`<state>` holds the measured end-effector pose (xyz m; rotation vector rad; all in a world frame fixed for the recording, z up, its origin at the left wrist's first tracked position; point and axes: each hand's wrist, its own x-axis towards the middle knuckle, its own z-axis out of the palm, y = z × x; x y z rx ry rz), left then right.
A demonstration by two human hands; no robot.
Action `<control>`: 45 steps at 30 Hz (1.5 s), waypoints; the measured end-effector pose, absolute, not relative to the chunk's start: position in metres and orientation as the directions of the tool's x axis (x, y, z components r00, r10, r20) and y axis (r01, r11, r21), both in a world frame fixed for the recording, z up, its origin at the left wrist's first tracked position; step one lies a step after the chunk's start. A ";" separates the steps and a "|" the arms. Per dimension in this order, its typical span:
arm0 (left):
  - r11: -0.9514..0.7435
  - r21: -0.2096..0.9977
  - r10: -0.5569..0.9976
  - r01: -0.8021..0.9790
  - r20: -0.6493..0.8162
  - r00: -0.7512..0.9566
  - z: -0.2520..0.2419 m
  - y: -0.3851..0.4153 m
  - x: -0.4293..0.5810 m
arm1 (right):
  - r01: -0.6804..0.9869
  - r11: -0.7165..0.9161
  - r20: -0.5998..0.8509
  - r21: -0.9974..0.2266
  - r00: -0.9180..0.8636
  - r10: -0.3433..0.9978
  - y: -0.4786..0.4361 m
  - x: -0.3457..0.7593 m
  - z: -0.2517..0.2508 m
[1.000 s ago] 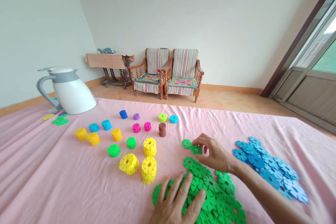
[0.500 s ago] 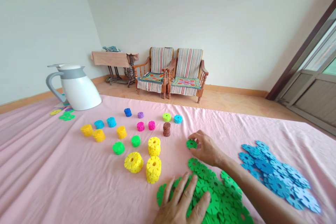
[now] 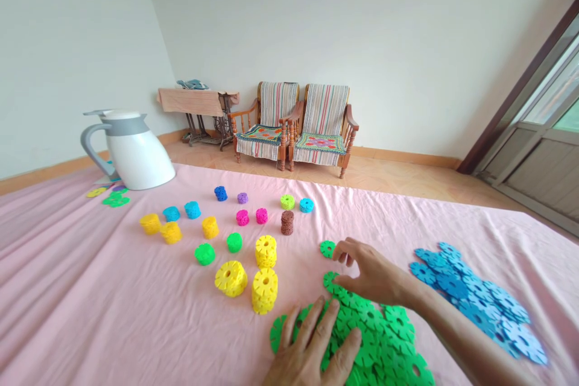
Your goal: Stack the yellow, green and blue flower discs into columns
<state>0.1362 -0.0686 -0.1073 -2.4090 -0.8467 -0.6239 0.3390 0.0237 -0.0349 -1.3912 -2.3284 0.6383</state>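
Indoors: pink cloth [image 3: 158, 313], wooden chairs [image 3: 319, 142] beyond — green disc pile [image 3: 373, 335] under spread left hand [image 3: 307, 356]; right hand [image 3: 375, 271], thumb and fingers apart, near lone green disc [image 3: 326, 248].

the green snowflake discs [image 3: 375, 338] look like smooth plastic with a soft sheen; the blue snowflake discs [image 3: 474, 300] seem the same plastic, glossier, with pale glare on some faces. the yellow disc stacks [image 3: 265, 294] are smooth plastic, notched and ridged down the sides. the jug [image 3: 140, 160] has a glossy white body and duller grey plastic-looking trim. the pink tablecloth [image 3: 181, 325] is matt, creased fabric. the armchairs [image 3: 351, 120] are polished wood, draped with striped woven throws [image 3: 326, 110] and textured, crochet-like seat pads [image 3: 319, 143]. the wall [image 3: 407, 60] looks matt, the floor [image 3: 384, 169] smooth and faintly shiny.
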 end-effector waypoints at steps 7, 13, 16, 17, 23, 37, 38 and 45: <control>-0.684 -0.306 0.423 0.663 0.574 0.701 -0.107 -0.068 0.135 | 0.757 0.457 0.004 -0.468 -0.515 0.857 0.012 0.331 -0.032; -0.677 -0.337 0.407 0.654 0.569 0.715 -0.108 -0.067 0.135 | 0.746 0.450 0.018 -0.491 -0.508 0.861 0.012 0.327 -0.032; -0.680 -0.328 0.408 0.656 0.574 0.710 -0.108 -0.066 0.135 | 0.748 0.436 0.027 -0.500 -0.490 0.871 0.011 0.325 -0.036; -0.681 -0.320 0.412 0.659 0.577 0.706 -0.108 -0.066 0.135 | 0.751 0.426 0.028 -0.505 -0.478 0.878 0.012 0.325 -0.037; -0.690 -0.312 0.417 0.653 0.567 0.711 -0.112 -0.066 0.135 | 0.716 0.314 0.002 -0.624 -0.400 0.916 0.022 0.325 -0.041; -0.671 -0.290 0.411 0.682 0.620 0.668 -0.106 -0.068 0.138 | 0.858 0.286 0.016 -0.428 -0.309 0.951 0.021 0.333 -0.047; -0.670 -0.294 0.412 0.682 0.618 0.670 -0.106 -0.068 0.137 | 0.868 0.280 0.017 -0.409 -0.300 0.954 0.021 0.332 -0.047; -0.666 -0.312 0.422 0.677 0.591 0.688 -0.108 -0.067 0.137 | 0.904 0.242 0.011 -0.353 -0.255 0.967 0.021 0.323 -0.045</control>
